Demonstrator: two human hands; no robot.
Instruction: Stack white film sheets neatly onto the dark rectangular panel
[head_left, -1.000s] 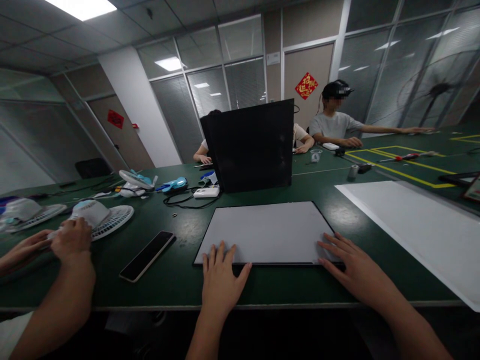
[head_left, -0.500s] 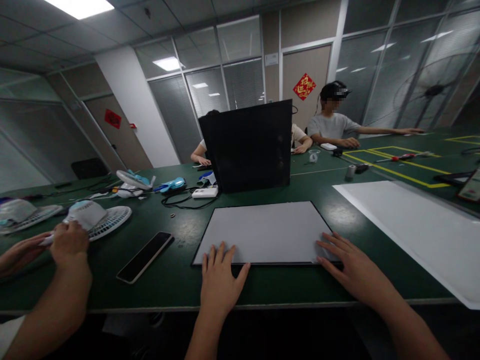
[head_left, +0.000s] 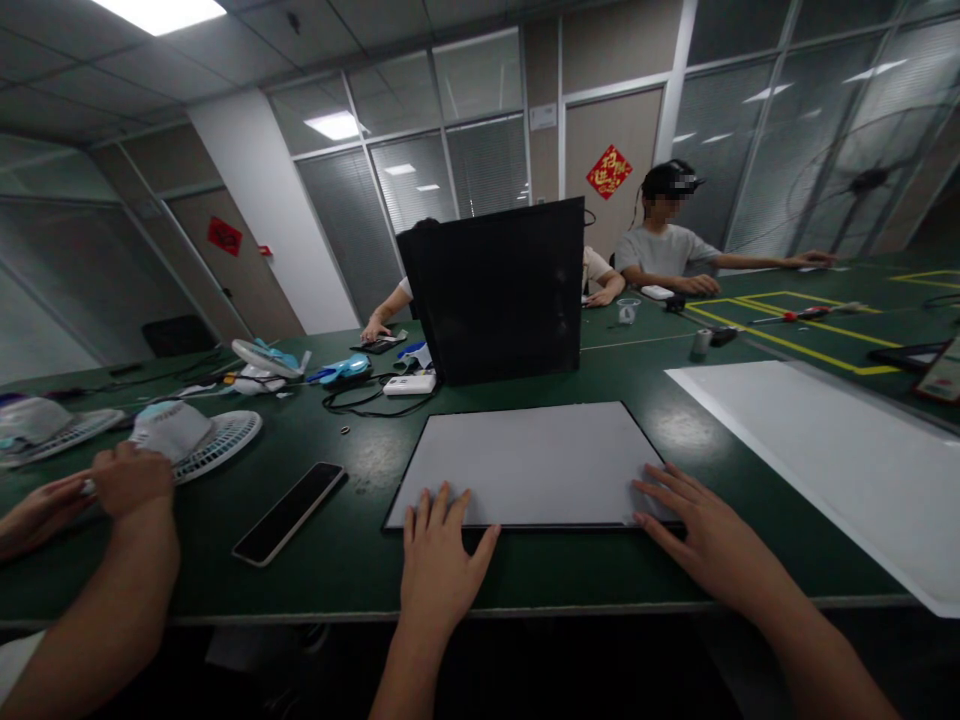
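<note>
A flat white panel with a thin black border (head_left: 536,460) lies on the green table (head_left: 360,570) in front of me. My left hand (head_left: 442,550) rests with spread fingers on its near left corner, the thumb reaching toward the near edge. Over the near right corner lie the fingers of my right hand (head_left: 694,530), also spread. Neither hand grips anything. Behind the panel stands a large black upright board or screen (head_left: 502,290). A dark smartphone (head_left: 291,515) lies to the left of my left hand.
On the right lies a large white sheet (head_left: 817,450). At left, a co-worker's hands (head_left: 131,480) work by a white fan part (head_left: 217,445). A white box with a cable (head_left: 409,384) and a blue item (head_left: 341,370) sit farther back. Other people sit across the table.
My hands and the panel stay put. The co-worker's hands at left have shifted slightly left. Behind the black board, another person's hand has moved left along the table.
</note>
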